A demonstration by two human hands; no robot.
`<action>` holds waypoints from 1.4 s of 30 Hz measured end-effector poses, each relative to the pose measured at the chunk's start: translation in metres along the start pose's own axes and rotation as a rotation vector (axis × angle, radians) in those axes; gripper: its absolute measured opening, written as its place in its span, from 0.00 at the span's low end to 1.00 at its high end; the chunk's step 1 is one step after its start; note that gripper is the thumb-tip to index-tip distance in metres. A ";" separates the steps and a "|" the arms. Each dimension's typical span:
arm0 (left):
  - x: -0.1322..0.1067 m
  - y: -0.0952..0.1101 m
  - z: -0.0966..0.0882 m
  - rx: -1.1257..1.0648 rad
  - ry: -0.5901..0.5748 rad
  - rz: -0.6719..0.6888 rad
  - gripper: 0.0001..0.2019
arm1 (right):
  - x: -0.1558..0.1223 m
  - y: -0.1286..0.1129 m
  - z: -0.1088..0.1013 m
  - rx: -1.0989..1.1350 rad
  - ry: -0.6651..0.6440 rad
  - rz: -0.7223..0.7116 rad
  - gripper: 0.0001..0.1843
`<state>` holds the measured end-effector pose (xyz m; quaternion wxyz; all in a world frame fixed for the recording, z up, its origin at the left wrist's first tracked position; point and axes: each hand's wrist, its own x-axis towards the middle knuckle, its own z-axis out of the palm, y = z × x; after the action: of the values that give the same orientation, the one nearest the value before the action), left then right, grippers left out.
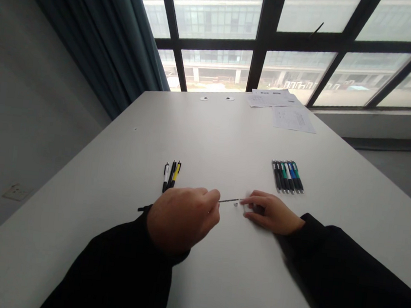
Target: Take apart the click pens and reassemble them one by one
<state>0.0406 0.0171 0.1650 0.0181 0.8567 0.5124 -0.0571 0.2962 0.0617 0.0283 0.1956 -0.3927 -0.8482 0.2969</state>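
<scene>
Pen refill (229,201) pinched between left hand (182,220) and right hand (269,212)

My left grip (182,218) pinches a thin pen refill (229,201) pointing at 3 o'clock toward my right grip (271,212). A small round part (236,204) sits just below it on the worktop (210,140). Yellow-and-black pens (171,176) lie at 11 o'clock, a row of blue-and-green pens (287,177) at 1, loose papers (287,111) farther out.

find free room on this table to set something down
Widest free patch of the table: between the papers and the left pens and right pens. Another: right of the right pens. Crowded: between the left hand and right hand, around the thin rod.
</scene>
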 end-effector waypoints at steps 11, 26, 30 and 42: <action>-0.002 0.001 -0.001 0.000 -0.014 0.026 0.13 | 0.000 0.000 -0.004 0.301 0.131 0.089 0.19; 0.000 0.015 0.035 -0.009 -0.001 0.497 0.09 | -0.019 -0.082 -0.031 0.367 -0.407 0.018 0.11; 0.002 -0.002 0.064 -0.044 0.024 0.543 0.07 | -0.036 -0.072 -0.025 0.230 -0.431 -0.036 0.10; 0.002 -0.010 0.149 -0.084 0.500 0.574 0.10 | -0.048 -0.019 0.011 -0.425 -0.021 0.266 0.15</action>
<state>0.0206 0.0099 0.0173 -0.0571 0.9513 0.2423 0.1819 0.3086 0.0107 0.0281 0.0590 -0.5301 -0.8343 0.1391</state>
